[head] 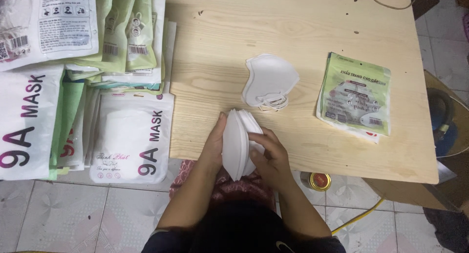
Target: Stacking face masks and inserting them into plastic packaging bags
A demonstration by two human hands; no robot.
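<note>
Stack of white folded masks (238,144) held upright at the near edge of the wooden table (303,33), clamped between left hand (213,144) and right hand (270,158); second mask pile (268,79) lies beyond, green packets (355,94) to its right

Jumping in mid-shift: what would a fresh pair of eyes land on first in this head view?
First, the stack of folded white face masks pressed between the left hand and right hand at the near edge of the pale wooden table. A second pile of white masks lies at the table's middle, with green mask pouches to its right. Heaped white and green mask packages crowd the left side.
</note>
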